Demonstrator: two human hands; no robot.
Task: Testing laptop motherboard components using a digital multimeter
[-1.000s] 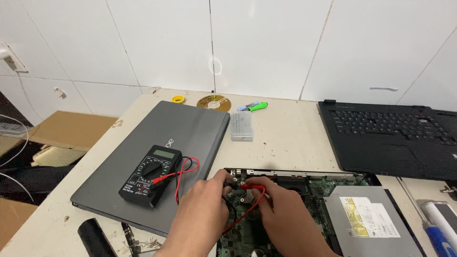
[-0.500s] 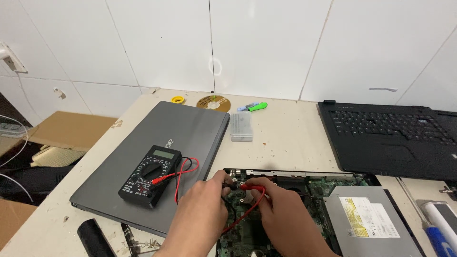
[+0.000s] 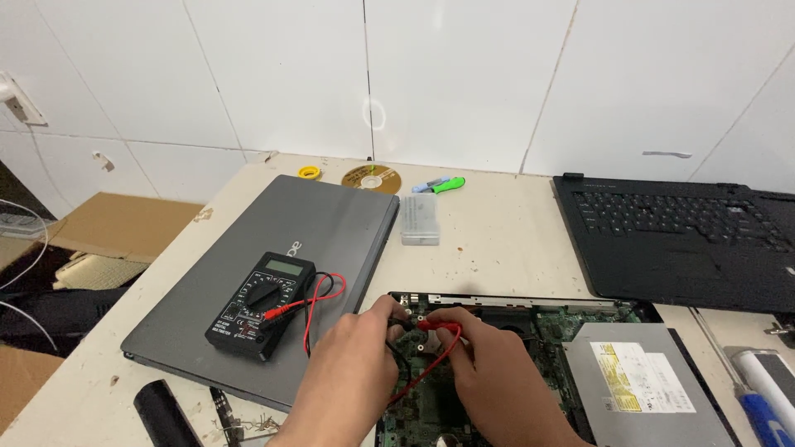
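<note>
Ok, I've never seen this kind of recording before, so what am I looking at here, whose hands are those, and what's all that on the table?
The single picture comes from a camera on a person's head, looking down at their own bare hands. The left hand and right hand each pinch a test probe: the red probe shows in the right hand's grip, touching the green circuit board of an opened laptop. Red and black leads run to a black multimeter that rests on a closed grey laptop. Beside the board lies a silver optical drive. Farther back are a black keyboard panel, a disc, a clear plastic case, a green marker and a yellow tape roll.
</note>
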